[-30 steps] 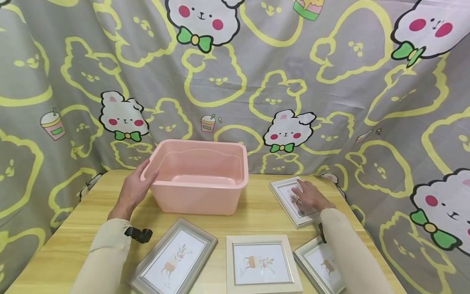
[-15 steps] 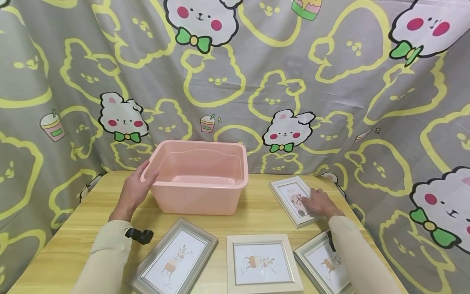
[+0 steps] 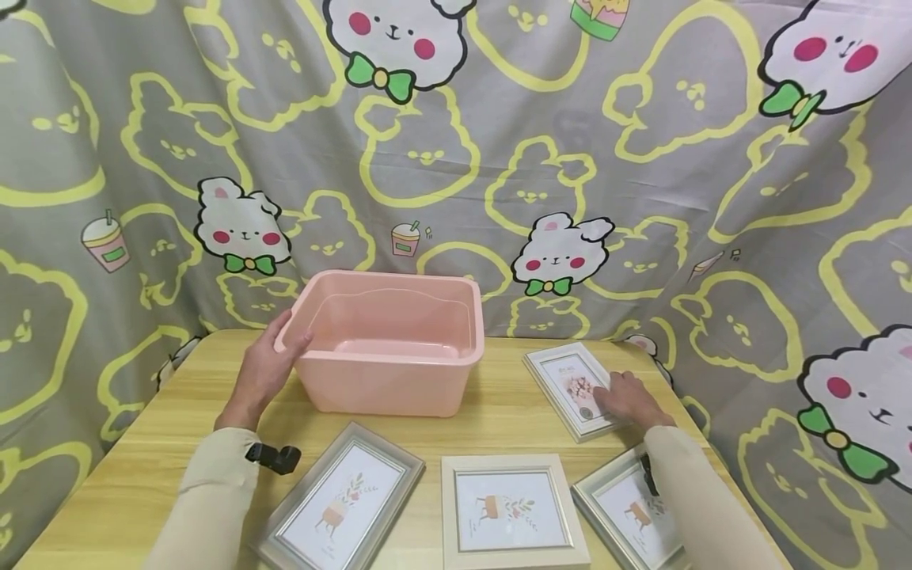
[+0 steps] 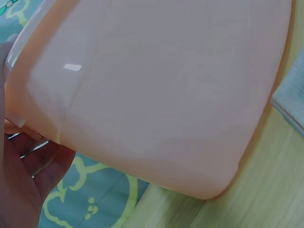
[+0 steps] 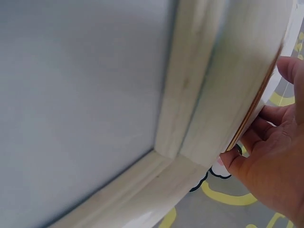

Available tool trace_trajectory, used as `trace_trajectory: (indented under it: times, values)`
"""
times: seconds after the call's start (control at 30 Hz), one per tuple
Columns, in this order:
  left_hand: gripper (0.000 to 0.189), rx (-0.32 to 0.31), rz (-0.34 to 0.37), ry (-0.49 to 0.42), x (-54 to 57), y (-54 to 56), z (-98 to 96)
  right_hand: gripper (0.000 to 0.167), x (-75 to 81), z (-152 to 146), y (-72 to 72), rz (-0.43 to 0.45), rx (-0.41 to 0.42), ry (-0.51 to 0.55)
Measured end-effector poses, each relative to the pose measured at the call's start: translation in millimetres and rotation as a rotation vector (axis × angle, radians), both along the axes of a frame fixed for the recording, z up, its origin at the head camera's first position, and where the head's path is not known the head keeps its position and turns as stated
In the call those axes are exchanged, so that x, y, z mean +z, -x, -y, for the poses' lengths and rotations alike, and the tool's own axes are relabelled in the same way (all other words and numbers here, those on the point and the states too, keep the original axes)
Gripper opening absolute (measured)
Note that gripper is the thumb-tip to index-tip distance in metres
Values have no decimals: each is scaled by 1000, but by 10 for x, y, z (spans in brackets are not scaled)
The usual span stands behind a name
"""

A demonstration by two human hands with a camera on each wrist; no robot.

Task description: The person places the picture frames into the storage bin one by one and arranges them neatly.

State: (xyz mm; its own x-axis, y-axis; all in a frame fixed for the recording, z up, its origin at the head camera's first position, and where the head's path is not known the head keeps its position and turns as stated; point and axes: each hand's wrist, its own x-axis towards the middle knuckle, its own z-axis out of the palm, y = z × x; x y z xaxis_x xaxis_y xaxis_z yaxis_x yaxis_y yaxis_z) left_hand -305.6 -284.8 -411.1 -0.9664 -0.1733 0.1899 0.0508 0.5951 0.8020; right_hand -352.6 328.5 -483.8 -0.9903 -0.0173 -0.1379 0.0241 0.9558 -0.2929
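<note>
My left hand [image 3: 264, 368] grips the left rim of a pink plastic bin [image 3: 385, 388], thumb over the front corner. The bin's wall [image 4: 166, 95] fills most of the left wrist view, with curled fingers [image 4: 52, 171] under its rim. On the right, my right hand [image 3: 630, 398] holds the right edge of a white picture frame [image 3: 570, 380], thumb over the picture and the other fingers bent down at the side. That frame lies flat on the table. Close to the right wrist camera looms a pale frame [image 5: 204, 104], with the right hand [image 5: 270, 180] beyond it.
Nearer me lie a grey-silver frame [image 3: 338, 503], a cream frame [image 3: 509, 511] and a silver frame [image 3: 627, 507] partly under my right sleeve. The wooden table [image 3: 142, 459] meets a patterned curtain [image 3: 427, 182] at the back and sides.
My right hand has slid from over the white picture frame to its right edge, uncovering the picture. The left hand and the bin stay put.
</note>
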Motion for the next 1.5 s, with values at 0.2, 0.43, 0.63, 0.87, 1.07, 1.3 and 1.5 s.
trace_trajectory:
  times: [0.2, 0.43, 0.63, 0.87, 1.07, 1.3, 1.5]
  values:
    - [85, -3, 14, -23, -41, -11, -21, 65, -41, -39, -33, -3, -10, -13]
    - [81, 10, -20, -48, -47, -20, -17, 61, -57, -77, -75, -7, -19, -45]
    - [80, 5, -37, -104, -32, -22, -35, 55, 4, -85, -116, -15, -27, -60]
    - [81, 16, -27, -125, -44, -26, -44, 49, 2, -117, -140, -29, -55, -66]
    - [85, 25, -2, -126, -96, -46, -39, 47, -50, -134, -177, -28, -86, -56]
    - [90, -12, -5, -113, -146, -95, 9, 44, -61, -112, -190, -27, -95, -60]
    - [91, -48, -25, -103, -128, -71, 35, 42, -54, -112, -174, -32, -81, -64]
